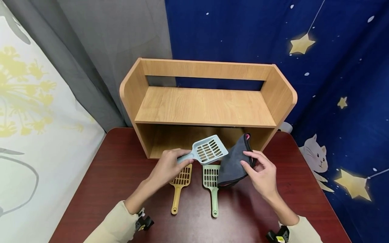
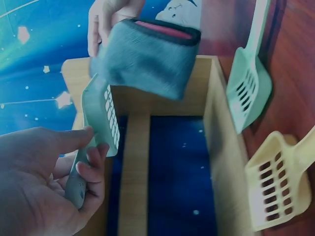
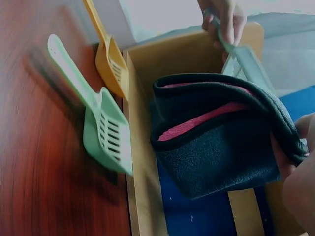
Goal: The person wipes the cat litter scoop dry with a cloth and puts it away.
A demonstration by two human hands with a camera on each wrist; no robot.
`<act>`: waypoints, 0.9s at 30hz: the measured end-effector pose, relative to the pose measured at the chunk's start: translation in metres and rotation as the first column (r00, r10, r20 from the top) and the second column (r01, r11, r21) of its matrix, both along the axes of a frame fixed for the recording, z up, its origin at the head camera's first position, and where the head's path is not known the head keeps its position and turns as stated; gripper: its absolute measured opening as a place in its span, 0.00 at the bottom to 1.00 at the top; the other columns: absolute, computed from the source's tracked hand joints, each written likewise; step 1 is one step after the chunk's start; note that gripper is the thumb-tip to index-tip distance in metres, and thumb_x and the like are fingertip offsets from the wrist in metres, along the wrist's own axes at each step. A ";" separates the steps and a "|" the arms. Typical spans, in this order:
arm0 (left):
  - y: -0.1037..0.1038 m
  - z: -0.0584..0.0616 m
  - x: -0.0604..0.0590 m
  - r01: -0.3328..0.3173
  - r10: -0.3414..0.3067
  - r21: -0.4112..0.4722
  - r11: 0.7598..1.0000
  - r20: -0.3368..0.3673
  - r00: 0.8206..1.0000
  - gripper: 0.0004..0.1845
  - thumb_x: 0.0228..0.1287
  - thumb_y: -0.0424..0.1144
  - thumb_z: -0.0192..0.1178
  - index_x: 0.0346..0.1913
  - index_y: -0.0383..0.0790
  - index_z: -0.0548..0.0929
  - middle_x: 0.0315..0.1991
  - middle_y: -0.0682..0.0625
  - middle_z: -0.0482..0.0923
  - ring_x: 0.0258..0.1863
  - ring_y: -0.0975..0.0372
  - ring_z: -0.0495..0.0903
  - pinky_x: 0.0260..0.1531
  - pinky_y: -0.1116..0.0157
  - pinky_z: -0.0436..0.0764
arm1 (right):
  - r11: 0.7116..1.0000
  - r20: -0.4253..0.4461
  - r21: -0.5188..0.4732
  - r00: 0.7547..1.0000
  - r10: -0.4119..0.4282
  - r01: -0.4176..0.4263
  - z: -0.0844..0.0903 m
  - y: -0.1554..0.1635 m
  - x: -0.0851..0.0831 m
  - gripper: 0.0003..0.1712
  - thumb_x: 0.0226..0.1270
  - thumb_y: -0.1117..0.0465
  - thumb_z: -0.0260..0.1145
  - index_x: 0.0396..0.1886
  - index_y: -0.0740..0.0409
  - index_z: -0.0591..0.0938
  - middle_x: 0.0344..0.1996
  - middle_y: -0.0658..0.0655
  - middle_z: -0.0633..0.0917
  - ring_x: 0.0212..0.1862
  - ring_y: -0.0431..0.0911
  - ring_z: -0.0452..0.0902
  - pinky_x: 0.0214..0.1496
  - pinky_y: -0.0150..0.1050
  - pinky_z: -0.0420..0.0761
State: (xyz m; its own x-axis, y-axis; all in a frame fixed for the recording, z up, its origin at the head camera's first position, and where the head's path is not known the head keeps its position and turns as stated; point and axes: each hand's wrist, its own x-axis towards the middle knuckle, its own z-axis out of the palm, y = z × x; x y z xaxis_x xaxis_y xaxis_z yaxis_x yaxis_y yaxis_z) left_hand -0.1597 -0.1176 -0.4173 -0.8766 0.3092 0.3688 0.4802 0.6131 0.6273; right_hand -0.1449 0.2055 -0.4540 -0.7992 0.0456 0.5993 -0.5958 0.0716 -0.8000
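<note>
My left hand (image 1: 171,167) grips a light blue litter scoop (image 1: 209,149) by its handle, the slotted head pointing right in front of the shelf. In my right hand (image 1: 263,172) a folded dark grey cloth (image 1: 232,163) is pinched between thumb and fingers. Pink inner layers of the cloth (image 3: 211,147) show between its folds in the right wrist view. The cloth hangs close beside the scoop head. Below lie a yellow litter scoop (image 1: 176,199) and a green litter scoop (image 1: 214,199), handles toward me; the cloth overlaps the green one's edge in the head view.
A two-level wooden shelf (image 1: 206,104) stands at the back of the dark red table (image 1: 121,182). Behind it hang a grey curtain (image 1: 121,37) and a blue star-patterned curtain (image 1: 231,30). A white patterned cloth (image 1: 36,135) hangs at the left.
</note>
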 end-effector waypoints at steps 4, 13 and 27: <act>-0.004 0.017 0.000 0.017 -0.017 -0.003 1.000 -0.028 0.999 0.17 0.64 0.34 0.76 0.54 0.30 0.90 0.44 0.43 0.90 0.34 0.61 0.83 0.34 0.64 0.83 | 0.997 -0.028 0.065 0.999 0.042 -0.040 0.001 0.016 0.000 0.24 0.51 0.90 0.71 0.50 0.77 0.86 0.45 0.71 0.83 0.40 0.41 0.84 0.36 0.29 0.85; -0.014 0.051 -0.009 0.049 -0.047 0.029 0.998 -0.090 0.995 0.19 0.66 0.30 0.72 0.58 0.27 0.87 0.43 0.44 0.89 0.35 0.62 0.82 0.34 0.65 0.82 | 0.960 -0.054 0.244 0.987 0.153 -0.136 0.014 0.053 -0.007 0.27 0.45 0.93 0.72 0.48 0.74 0.87 0.45 0.67 0.84 0.43 0.42 0.83 0.37 0.26 0.83; -0.036 0.086 -0.047 -0.091 0.091 -0.006 0.996 -0.014 0.996 0.23 0.72 0.32 0.67 0.67 0.28 0.81 0.61 0.33 0.83 0.46 0.50 0.84 0.42 0.56 0.81 | 0.842 0.022 0.530 0.994 0.107 -0.102 0.034 0.106 -0.019 0.28 0.49 0.85 0.77 0.49 0.61 0.90 0.46 0.56 0.87 0.33 0.36 0.74 0.25 0.31 0.71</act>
State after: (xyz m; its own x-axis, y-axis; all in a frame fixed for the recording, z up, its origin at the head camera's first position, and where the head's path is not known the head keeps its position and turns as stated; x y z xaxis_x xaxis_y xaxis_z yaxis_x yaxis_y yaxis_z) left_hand -0.2069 -0.1538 -0.3312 -0.8959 0.2309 0.3795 0.4310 0.6587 0.6168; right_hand -0.1639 0.3116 -0.4205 -0.7761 -0.3640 0.5150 -0.6303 0.4197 -0.6531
